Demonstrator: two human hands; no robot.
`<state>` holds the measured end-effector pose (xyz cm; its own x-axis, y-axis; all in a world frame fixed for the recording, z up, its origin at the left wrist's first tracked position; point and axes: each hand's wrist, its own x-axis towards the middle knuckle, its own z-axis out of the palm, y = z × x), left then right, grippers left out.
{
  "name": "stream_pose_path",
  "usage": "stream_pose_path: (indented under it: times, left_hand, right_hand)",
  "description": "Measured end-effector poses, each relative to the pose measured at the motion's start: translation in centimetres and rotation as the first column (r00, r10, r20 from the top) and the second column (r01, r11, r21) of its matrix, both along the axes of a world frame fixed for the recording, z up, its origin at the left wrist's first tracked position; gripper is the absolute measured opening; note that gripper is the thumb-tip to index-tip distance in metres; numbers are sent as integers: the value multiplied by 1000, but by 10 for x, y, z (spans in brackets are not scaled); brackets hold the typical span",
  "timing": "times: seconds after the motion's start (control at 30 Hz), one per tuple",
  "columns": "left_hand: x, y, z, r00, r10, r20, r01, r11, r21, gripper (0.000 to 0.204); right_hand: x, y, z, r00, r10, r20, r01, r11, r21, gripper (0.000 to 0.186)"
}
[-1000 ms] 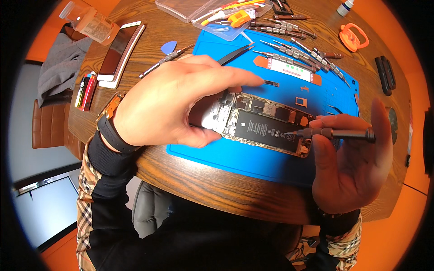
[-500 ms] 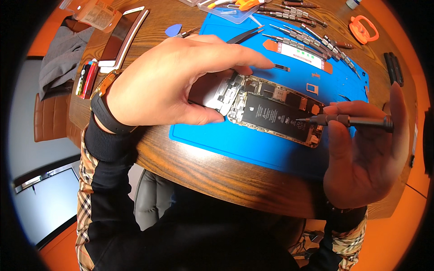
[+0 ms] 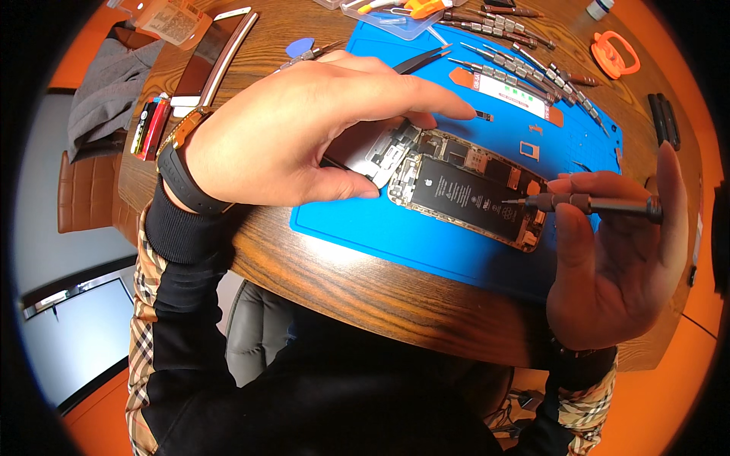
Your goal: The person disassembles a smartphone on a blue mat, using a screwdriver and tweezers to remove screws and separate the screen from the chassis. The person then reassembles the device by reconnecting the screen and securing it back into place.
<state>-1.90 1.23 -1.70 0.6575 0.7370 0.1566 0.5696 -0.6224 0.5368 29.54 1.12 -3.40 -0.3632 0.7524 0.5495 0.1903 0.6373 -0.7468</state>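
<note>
Wooden table (image 3: 319, 289): opened phone (image 3: 461, 191), clear box (image 3: 415, 32) holding orange items (image 3: 424, 8).

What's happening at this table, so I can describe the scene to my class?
A person is working on an opened phone over a blue mat. Their left hand holds a panel at one end of the phone, and their right hand holds a screwdriver. Its tip points over the dark battery; whether it touches is unclear. Dark tweezers lie farther back on the mat.
</note>
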Motion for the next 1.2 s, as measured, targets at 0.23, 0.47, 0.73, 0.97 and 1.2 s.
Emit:
stream_pose_path:
  times: [0.23, 0.47, 0.73, 0.97, 1.2]
  left_hand:
    - [3, -4, 0, 1000, 29, -10, -29, 999, -20, 93]
    - [5, -3, -5, 1000, 28, 14, -29, 999, 45, 94]
    - [11, -4, -8, 999, 46, 21, -48, 996, 78, 92]
    - [11, -4, -12, 999, 42, 21, -45, 993, 111, 89]
    - [13, -6, -18, 998, 62, 16, -63, 989, 131, 88]
  right_hand:
    - [1, 2, 1, 999, 35, 8, -35, 999, 37, 77]
    - [2, 3, 0, 999, 40, 26, -41, 998, 56, 76]
    - [3, 1, 1, 1000, 21, 23, -22, 998, 51, 77]
    - [-1, -1, 1, 1000, -14, 24, 13, 998, 59, 76]
    - [0, 1, 1, 999, 24, 33, -26, 997, 75, 74]
